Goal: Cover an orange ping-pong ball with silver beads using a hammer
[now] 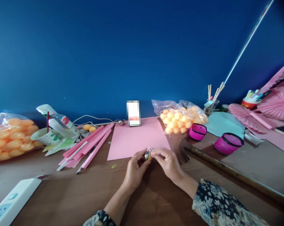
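My left hand is closed around a shiny silver ball, gripping it between thumb and fingers just over the near edge of a pink paper sheet. Close against it on the right, the fingertips of my right hand are pinched together beside the ball. Something small and glittery shows at those fingertips, too small to name. A yellowish patch is visible under the ball, near the left thumb. Another silver ball rests at the sheet's far left corner.
Left of the sheet lie pink paper strips, a paper cup, a plastic bottle and a power strip. Bags of orange balls flank both sides. Magenta fabric baskets and a wooden edge are at right.
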Available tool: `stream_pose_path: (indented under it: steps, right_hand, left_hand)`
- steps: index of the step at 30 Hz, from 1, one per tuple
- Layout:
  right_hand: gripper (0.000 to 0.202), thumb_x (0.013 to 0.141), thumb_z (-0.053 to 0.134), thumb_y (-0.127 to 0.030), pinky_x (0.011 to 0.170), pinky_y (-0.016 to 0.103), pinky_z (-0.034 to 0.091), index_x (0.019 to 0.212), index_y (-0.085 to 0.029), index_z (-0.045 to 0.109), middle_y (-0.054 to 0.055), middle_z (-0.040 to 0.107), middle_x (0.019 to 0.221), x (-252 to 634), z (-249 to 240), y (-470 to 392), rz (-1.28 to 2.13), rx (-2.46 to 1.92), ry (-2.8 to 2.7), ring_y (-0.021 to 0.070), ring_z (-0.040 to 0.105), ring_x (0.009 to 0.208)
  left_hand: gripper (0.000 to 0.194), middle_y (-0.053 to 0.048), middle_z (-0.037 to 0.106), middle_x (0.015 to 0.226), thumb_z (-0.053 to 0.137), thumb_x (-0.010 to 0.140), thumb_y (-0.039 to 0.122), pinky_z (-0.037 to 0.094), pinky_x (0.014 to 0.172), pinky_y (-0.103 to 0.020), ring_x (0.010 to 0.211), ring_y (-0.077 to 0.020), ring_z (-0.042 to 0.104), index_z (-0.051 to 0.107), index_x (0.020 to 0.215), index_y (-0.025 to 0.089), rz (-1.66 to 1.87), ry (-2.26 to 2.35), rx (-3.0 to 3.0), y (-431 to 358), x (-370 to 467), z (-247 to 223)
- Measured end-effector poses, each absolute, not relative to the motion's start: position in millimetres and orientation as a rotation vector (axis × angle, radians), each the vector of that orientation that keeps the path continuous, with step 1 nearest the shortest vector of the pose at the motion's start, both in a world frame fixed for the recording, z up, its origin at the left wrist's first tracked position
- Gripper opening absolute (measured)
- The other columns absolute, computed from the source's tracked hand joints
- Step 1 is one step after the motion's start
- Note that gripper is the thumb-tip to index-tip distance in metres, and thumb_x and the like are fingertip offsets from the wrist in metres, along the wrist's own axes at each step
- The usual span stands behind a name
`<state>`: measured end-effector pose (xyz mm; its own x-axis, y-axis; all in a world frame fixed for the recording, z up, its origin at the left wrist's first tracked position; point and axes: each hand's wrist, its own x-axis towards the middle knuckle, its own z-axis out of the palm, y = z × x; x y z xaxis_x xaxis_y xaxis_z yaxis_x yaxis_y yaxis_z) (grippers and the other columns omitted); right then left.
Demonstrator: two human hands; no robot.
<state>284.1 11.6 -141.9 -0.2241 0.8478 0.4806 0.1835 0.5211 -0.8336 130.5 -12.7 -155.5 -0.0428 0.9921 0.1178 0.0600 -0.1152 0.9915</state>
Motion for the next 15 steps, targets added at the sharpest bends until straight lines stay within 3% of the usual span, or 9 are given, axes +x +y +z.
stream_pose_path:
  steps: [15]
  right_hand:
    - [0.010,0.081,0.055,-0.016,0.076,0.030,0.051,0.079,-0.020,0.064,0.005,0.067,0.082,283.8,-142.8,12.4,0.701,-0.855,-1.762,0.0173,0.063,0.081]
  left_hand:
    - [0.043,-0.009,0.060,0.114,0.063,0.069,0.017,0.042,0.093,-0.036,0.105,-0.0221,0.055,0.057,0.112,0.018,1.299,1.167,1.240,-12.9,131.2,-161.4]
